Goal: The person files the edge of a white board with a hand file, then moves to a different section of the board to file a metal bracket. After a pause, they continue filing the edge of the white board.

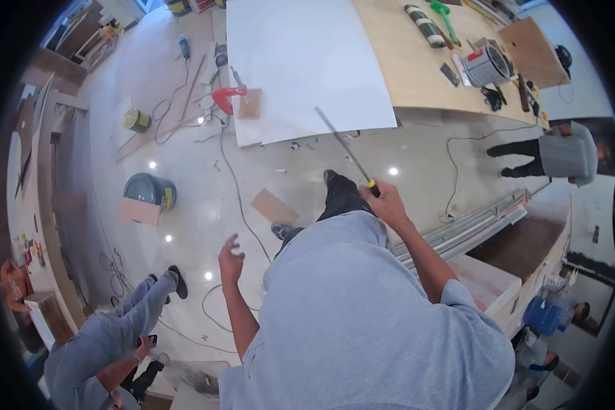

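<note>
Right hand: at three o'clock, I read the right hand [387, 201] as closed round the yellow-and-black handle [374, 187] of a long thin tool [342, 144].
Tool: shaft slants from the handle toward twelve; in my view its far end overlaps the near edge of the white sheet [307, 68]. Contact: I cannot tell.
Left hand: at eight o'clock, the left hand [231, 259] is released, fingers half curled, holding nothing.
Clamp: at eleven, the red clamp [227, 100] sits beside a small wooden block [250, 104] on the sheet.
Desk: at one to two, the desk [417, 85] carries a metal can [486, 66].
Floor: board piece [274, 207] near the left shoe [281, 230]; cable [238, 197] to its left.
Handling note: I judge the grip best kept wholly on the handle, shaft angled away from the body, far end clear of the sheet's face, feet clear of the cable.
</note>
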Motion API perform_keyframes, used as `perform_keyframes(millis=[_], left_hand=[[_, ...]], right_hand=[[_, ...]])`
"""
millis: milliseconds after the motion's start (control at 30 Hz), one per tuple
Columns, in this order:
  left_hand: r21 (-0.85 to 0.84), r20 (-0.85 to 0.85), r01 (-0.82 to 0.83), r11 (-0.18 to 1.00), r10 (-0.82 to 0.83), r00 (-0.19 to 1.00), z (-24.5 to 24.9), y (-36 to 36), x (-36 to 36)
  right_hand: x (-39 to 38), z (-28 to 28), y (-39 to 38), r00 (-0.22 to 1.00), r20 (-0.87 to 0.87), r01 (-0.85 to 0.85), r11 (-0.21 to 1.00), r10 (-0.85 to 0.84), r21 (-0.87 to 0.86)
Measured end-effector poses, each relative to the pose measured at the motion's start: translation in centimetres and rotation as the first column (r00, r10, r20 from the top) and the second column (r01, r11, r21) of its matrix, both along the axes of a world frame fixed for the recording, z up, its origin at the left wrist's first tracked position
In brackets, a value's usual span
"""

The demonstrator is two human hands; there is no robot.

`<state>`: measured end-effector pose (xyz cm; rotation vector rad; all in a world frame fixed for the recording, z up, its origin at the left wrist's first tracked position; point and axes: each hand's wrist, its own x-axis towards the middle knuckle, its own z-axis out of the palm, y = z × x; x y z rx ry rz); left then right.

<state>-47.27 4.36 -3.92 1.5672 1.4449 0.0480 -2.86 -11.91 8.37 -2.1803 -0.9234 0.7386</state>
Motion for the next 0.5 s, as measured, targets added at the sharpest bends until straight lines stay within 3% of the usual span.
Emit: perform_keyframes(millis=[67,133,233,333,400,500], left_hand=[[-0.004,-0.1,0.026,1.0,-0.026,0.995,-4.2,-4.2,-3.2],[-0.158,-0.108,-0.213,0.964,0.198,0.974,-6.8,-8.7,-4.3],[-0.273,-0.269,-0.526,0.806,0.461,0.846,-5.8,-15.3,-1.6],[-0.276,-0.333,-0.414,0.867,0.318,0.888,-7.2,-22.4,1.3],[-0.256,-0.327,-0.349,0.901,0.259,0.909,-7.5,-25.9,4.2],[-0.199,-0.295,-0.339,0.92,0.274,0.916,-6.4,-27.9,8.7]], right_hand=[[4.0,-0.6,1.2,0.997,0.046,0.056,0.997,-0.054,-0.05],[8.8,-2.0,2.9,0.989,0.081,0.118,0.993,-0.12,0.029],[16.6,-2.9,5.9,0.96,0.198,0.179,0.978,-0.198,0.111],[25.3,-4.8,8.4,0.904,0.362,0.199,0.973,-0.229,0.119],[30.1,-4.7,10.2,0.916,0.301,0.259,0.964,-0.264,0.058],[36.3,-5.9,12.9,0.895,0.375,0.227,0.97,-0.244,0.089]])
